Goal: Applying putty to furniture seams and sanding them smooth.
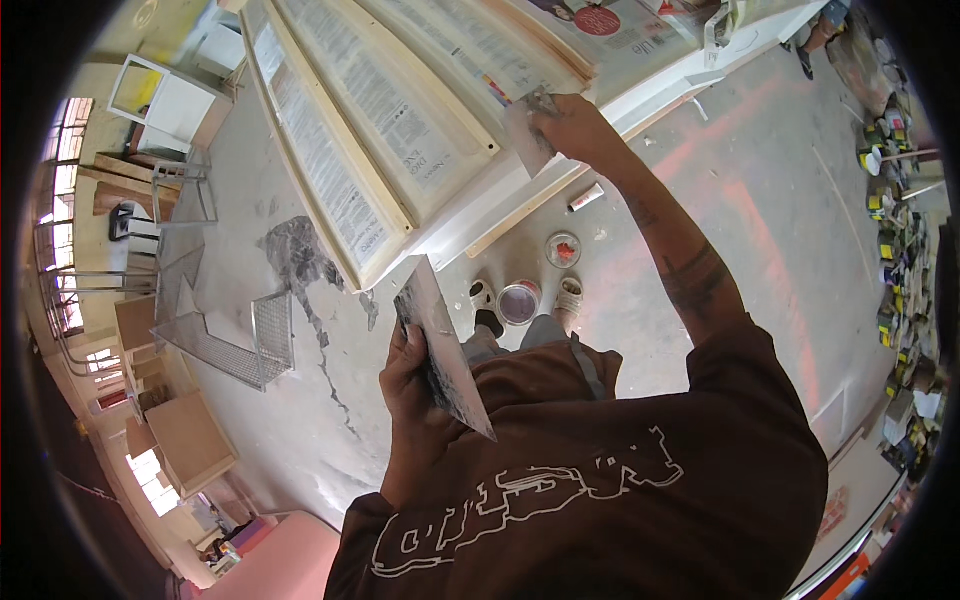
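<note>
My left hand (405,385) is closed on a flat metal plate (447,360) with grey smears, held tilted in front of my body. The fingers behind it are partly hidden. My right arm reaches forward, and my right hand (578,130) grips a broad putty knife (528,137), its blade at the white edge of a large frame (460,210). Whether the blade touches that edge I cannot tell. Pale wooden strips (340,120) run along the frame, with printed newspaper (405,140) under clear film between them.
Between my feet stands a small bucket (519,302) of greyish paste. Beyond it are a round lid (563,250) with an orange-red blob and a white tube (585,197). Left lies a wire mesh rack (225,350); cans and containers (890,240) line the right side.
</note>
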The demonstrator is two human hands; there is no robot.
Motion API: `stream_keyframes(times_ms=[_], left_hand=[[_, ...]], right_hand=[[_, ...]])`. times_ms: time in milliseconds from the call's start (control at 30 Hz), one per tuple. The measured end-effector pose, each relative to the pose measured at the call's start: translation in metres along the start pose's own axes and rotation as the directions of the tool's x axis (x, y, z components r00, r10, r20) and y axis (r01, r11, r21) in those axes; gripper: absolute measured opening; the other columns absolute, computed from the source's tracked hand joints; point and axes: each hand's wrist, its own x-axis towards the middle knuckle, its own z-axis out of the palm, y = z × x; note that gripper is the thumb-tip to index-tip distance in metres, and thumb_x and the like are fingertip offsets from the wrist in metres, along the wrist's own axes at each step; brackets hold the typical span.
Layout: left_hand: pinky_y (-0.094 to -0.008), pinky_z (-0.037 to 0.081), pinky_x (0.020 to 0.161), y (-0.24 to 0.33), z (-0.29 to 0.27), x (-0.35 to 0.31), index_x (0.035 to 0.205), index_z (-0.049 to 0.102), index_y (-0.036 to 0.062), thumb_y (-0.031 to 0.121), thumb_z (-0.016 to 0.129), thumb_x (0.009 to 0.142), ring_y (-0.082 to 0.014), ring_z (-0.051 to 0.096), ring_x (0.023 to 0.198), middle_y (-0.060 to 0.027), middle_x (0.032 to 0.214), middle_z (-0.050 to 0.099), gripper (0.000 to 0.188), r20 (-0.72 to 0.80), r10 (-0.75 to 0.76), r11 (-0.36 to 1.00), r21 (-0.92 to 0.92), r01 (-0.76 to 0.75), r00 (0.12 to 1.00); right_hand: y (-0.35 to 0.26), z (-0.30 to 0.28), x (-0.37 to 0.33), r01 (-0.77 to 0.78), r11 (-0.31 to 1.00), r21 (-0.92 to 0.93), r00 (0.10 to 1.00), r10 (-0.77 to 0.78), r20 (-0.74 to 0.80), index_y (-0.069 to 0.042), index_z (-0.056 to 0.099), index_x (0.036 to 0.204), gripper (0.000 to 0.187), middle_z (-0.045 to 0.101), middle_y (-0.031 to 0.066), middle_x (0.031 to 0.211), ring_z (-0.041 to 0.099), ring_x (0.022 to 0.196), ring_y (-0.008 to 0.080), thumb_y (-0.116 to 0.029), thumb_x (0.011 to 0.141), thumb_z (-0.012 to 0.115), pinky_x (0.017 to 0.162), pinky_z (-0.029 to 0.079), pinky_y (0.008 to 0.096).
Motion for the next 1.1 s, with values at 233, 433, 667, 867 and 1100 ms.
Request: stream_keyframes(times_ms=[233, 433, 667, 867, 1100], left_hand=[[-0.0351, 0.051, 0.039, 0.011, -0.020, -0.009, 0.129, 0.050, -0.0018, 0.022, 0.044, 0.105, -0.0250, 0.069, 0.070, -0.0128, 0.131, 0.059, 0.034, 0.053, 0.047, 0.999, -0.017, -0.046, 0.997], [-0.0352, 0.054, 0.044, 0.010, -0.036, 0.000, 0.136, 0.047, -0.0014, 0.023, 0.042, 0.105, -0.0270, 0.070, 0.078, -0.0118, 0.137, 0.056, 0.039, 0.314, 0.037, 0.998, -0.064, -0.017, 0.949], [-0.0395, 0.059, 0.072, -0.006, -0.001, 0.012, 0.139, 0.045, 0.0004, 0.024, 0.046, 0.104, -0.0272, 0.068, 0.094, -0.0153, 0.130, 0.058, 0.042, -0.006, -0.243, 0.963, -0.125, 0.241, 0.970], [-0.0395, 0.057, 0.053, -0.012, 0.017, 0.016, 0.133, 0.047, -0.0020, 0.023, 0.045, 0.104, -0.0260, 0.066, 0.065, -0.0151, 0.116, 0.064, 0.038, 0.055, -0.207, 0.977, -0.035, 0.209, 0.977], [-0.0381, 0.061, 0.055, 0.003, 0.038, 0.025, 0.130, 0.046, -0.0025, 0.022, 0.043, 0.106, -0.0260, 0.069, 0.072, -0.0154, 0.110, 0.063, 0.035, -0.052, 0.066, 0.967, 0.250, -0.051, 0.996]], right_hand=[[-0.007, 0.019, 0.025, 0.026, 0.998, -0.048, 0.994, -0.021, 0.109, 0.007, 0.068, 0.103, 0.040, 0.071, 0.0259, 0.091, 0.071, 0.082, 0.0354, -0.028, 0.087, 0.060, 0.077, 0.055, 0.0419], [-0.041, 0.005, 0.001, -0.169, 0.893, 0.418, 0.942, 0.021, 0.336, 0.004, 0.068, 0.108, 0.031, 0.069, 0.0221, 0.083, 0.070, 0.080, 0.0326, -0.023, 0.094, 0.059, 0.071, 0.054, 0.0388], [-0.082, -0.010, -0.155, 0.839, 0.543, -0.031, 0.539, -0.838, -0.079, -0.017, 0.071, 0.117, 0.038, 0.063, 0.0048, 0.125, 0.056, 0.101, 0.0211, -0.018, 0.079, 0.077, 0.092, 0.043, 0.0392], [-0.030, 0.031, -0.193, 0.691, 0.714, -0.114, 0.696, -0.699, -0.163, -0.027, 0.067, 0.128, 0.052, 0.057, 0.0022, 0.129, 0.051, 0.106, 0.0221, -0.019, 0.076, 0.073, 0.098, 0.035, 0.0424], [0.069, 0.065, -0.163, 0.045, 0.910, 0.413, 0.928, 0.115, -0.353, -0.002, 0.061, 0.125, 0.032, 0.060, 0.0161, 0.118, 0.059, 0.090, 0.0203, -0.012, 0.095, 0.057, 0.079, 0.048, 0.0329]])
